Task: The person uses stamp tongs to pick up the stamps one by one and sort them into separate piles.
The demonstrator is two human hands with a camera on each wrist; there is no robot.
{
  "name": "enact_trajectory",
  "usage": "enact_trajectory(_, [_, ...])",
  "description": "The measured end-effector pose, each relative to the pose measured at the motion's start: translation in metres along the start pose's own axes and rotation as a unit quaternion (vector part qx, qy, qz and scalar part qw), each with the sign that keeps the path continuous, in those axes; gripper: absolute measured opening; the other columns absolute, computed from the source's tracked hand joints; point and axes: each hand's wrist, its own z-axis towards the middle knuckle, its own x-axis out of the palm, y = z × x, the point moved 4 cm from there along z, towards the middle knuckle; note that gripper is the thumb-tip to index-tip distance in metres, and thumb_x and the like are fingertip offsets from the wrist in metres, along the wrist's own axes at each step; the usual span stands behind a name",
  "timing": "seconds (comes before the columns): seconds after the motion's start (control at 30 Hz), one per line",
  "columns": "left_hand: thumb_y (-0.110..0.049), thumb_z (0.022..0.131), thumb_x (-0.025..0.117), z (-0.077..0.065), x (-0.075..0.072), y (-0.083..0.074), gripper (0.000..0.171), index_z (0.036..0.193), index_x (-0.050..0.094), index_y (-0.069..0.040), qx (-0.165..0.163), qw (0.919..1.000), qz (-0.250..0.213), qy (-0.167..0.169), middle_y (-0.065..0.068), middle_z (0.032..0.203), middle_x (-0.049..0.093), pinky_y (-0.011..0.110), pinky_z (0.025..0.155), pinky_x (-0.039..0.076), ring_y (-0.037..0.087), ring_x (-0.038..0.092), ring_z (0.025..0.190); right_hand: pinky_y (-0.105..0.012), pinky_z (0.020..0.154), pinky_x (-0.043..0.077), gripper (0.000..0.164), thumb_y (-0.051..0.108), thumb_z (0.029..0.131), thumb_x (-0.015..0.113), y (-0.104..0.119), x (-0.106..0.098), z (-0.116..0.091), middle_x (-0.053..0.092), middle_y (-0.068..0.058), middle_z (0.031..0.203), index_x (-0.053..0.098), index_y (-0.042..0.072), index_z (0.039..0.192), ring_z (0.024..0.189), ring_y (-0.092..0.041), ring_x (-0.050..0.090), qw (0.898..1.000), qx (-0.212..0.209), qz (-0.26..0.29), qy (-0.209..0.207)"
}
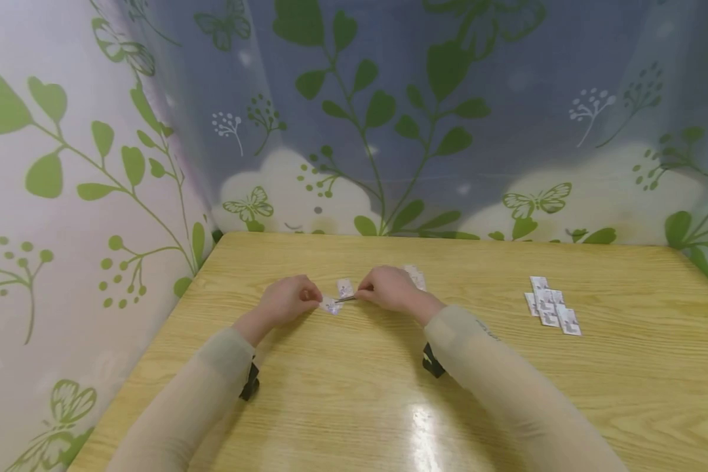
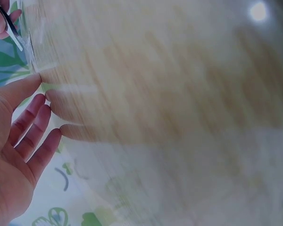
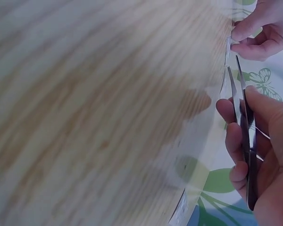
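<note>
Left of the table's middle, my left hand (image 1: 290, 300) holds the near edge of a small white printed packet (image 1: 332, 305) between thumb and finger. My right hand (image 1: 389, 288) grips a pair of metal tweezers (image 3: 246, 136) with dark handles, whose slim tips stand apart. These tips point left and overlap the packet in the head view. Just behind it lies a second small printed packet (image 1: 345, 288). The right wrist view shows the left fingertips (image 3: 243, 32) right at the packet's edge. Part of the held packet is hidden by the left fingers.
More white packets (image 1: 413, 275) lie behind my right hand, partly covered by it. A loose overlapping group of several packets (image 1: 547, 303) lies on the right of the wooden table (image 1: 342, 380). Leaf-patterned cloth (image 1: 354, 144) hangs along the back and left.
</note>
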Motion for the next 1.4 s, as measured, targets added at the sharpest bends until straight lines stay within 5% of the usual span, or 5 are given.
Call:
enact_trajectory(0.53, [-0.02, 0.088, 0.073, 0.002, 0.001, -0.002, 0.006, 0.094, 0.073, -0.018, 0.0, 1.0, -0.002, 0.003, -0.005, 0.085, 0.062, 0.034, 0.07, 0.047, 0.014, 0.056, 0.076, -0.028, 0.063, 0.044, 0.018, 0.028, 0.093, 0.066, 0.004, 0.001, 0.0, 0.066, 0.007, 0.073, 0.078, 0.015, 0.09, 0.064, -0.01, 0.051, 1.0, 0.018, 0.023, -0.003])
enact_trajectory(0.77, [-0.02, 0.087, 0.073, -0.003, -0.002, -0.005, 0.007, 0.093, 0.074, -0.016, 0.025, 0.9993, -0.01, -0.027, -0.003, 0.087, 0.065, 0.035, 0.07, 0.05, 0.015, 0.06, 0.078, -0.028, 0.061, 0.046, 0.019, 0.025, 0.095, 0.064, 0.0, -0.005, -0.017, 0.068, 0.005, 0.074, 0.078, 0.013, 0.093, 0.064, -0.009, 0.055, 0.998, 0.043, 0.041, -0.01])
enact_trajectory(0.97, [-0.018, 0.09, 0.071, -0.013, -0.005, -0.034, 0.008, 0.096, 0.074, -0.015, 0.09, 0.9948, -0.023, -0.042, -0.003, 0.095, 0.067, 0.033, 0.068, 0.05, 0.014, 0.062, 0.08, -0.026, 0.055, 0.043, 0.02, 0.025, 0.095, 0.064, -0.017, -0.018, -0.051, 0.07, 0.006, 0.076, 0.078, 0.011, 0.096, 0.059, -0.007, 0.054, 0.995, 0.058, 0.069, -0.031])
enact_trajectory(1.17, [-0.018, 0.091, 0.069, -0.017, 0.007, -0.078, 0.011, 0.1, 0.075, -0.015, 0.188, 0.982, -0.018, -0.01, -0.004, 0.098, 0.067, 0.026, 0.066, 0.049, 0.01, 0.063, 0.081, -0.024, 0.046, 0.03, 0.018, 0.019, 0.094, 0.064, -0.033, -0.027, -0.096, 0.07, 0.003, 0.075, 0.079, 0.008, 0.09, 0.044, -0.007, 0.033, 0.994, 0.038, 0.1, -0.036])
enact_trajectory(1.4, [-0.021, 0.09, 0.07, -0.011, 0.029, -0.104, 0.011, 0.099, 0.074, -0.017, 0.203, 0.978, -0.014, 0.047, -0.008, 0.096, 0.066, 0.024, 0.069, 0.049, 0.007, 0.061, 0.08, -0.023, 0.051, 0.037, 0.015, 0.017, 0.092, 0.067, -0.04, -0.021, -0.124, 0.073, 0.0, 0.085, 0.079, 0.01, 0.088, 0.053, -0.003, 0.044, 0.996, 0.015, 0.086, -0.031])
